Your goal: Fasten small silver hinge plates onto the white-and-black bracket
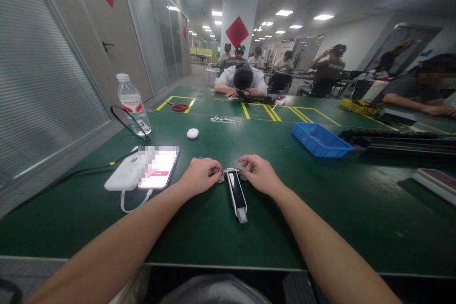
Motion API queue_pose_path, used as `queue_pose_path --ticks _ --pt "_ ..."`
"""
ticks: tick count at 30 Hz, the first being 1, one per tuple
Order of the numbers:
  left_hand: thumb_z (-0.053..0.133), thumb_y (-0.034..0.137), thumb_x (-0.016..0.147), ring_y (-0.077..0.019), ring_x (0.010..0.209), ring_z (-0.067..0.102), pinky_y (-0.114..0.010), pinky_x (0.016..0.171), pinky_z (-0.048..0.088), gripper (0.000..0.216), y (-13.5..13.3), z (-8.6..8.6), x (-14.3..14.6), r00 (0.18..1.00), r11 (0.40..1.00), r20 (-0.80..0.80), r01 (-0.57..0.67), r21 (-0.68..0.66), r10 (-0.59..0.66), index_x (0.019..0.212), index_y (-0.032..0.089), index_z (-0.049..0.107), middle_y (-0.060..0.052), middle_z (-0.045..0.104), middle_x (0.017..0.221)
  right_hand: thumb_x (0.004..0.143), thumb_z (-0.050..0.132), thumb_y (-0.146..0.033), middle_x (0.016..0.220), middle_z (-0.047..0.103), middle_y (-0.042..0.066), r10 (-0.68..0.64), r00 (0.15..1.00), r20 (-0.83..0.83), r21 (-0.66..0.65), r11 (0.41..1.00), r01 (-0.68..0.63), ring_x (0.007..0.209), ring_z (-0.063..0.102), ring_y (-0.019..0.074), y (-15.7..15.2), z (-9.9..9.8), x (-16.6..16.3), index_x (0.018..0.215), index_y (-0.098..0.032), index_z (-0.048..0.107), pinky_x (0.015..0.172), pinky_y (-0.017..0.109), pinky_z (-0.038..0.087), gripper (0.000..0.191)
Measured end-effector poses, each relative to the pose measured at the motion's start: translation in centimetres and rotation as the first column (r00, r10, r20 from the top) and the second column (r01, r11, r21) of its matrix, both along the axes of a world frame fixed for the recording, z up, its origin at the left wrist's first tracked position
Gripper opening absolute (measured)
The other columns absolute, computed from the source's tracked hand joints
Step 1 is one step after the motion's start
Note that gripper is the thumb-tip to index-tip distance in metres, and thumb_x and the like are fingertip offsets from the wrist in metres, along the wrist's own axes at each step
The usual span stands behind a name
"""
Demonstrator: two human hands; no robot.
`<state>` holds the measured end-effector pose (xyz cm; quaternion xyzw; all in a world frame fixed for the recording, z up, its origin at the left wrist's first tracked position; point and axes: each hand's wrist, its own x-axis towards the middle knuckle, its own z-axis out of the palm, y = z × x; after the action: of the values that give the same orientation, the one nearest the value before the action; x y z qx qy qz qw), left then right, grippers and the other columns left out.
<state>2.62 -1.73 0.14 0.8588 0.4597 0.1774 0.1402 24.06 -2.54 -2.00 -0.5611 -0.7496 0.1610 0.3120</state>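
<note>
A slim bar-shaped device (237, 191) with a black face, white edges and a grey tab at its near end lies on the green table in front of me. Small silvery metal pieces (221, 178) stick out on both sides of its far end. My left hand (202, 174) is closed, thumb and fingertips pinching at the left metal piece. On the other side, my right hand (262, 174) has curled fingers, its tips at the right metal piece (243, 177). The fingers partly cover both pieces, so their exact shape is hidden.
To the left are a lit phone (160, 171), a white power bank (121, 171) with cables and a water bottle (132, 104). A white earbud case (193, 133), red scissors (180, 107) and a blue tray (320, 140) stand farther off. A person (242, 78) leans on the far edge.
</note>
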Motion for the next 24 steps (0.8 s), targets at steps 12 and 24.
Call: queue_pose_path --ticks 12,24 --pt "0.055 0.023 0.08 -0.016 0.075 0.058 -0.026 0.07 0.04 0.015 -0.03 0.07 -0.01 1.0 1.0 -0.002 -0.005 -0.014 0.005 0.087 0.019 0.068 -0.001 0.067 0.08 0.08 0.051 -0.009 0.082 0.062 0.001 0.036 0.999 0.034 -0.047 0.998 -0.035 0.071 0.053 0.0128 -0.15 0.15 -0.35 0.099 -0.019 0.064 0.072 0.027 0.042 0.025" --pt "0.055 0.023 0.081 -0.0163 0.076 0.058 -0.027 0.071 0.04 0.016 -0.1 0.11 -0.03 1.0 1.0 -0.004 -0.004 -0.009 0.004 0.089 0.019 0.068 -0.002 0.067 0.081 0.075 0.053 -0.007 0.079 0.062 0.0 0.032 0.999 -0.009 -0.003 0.999 -0.032 0.068 0.053 0.012 -0.19 0.2 -0.26 0.098 -0.018 0.064 0.069 0.026 0.042 0.027"
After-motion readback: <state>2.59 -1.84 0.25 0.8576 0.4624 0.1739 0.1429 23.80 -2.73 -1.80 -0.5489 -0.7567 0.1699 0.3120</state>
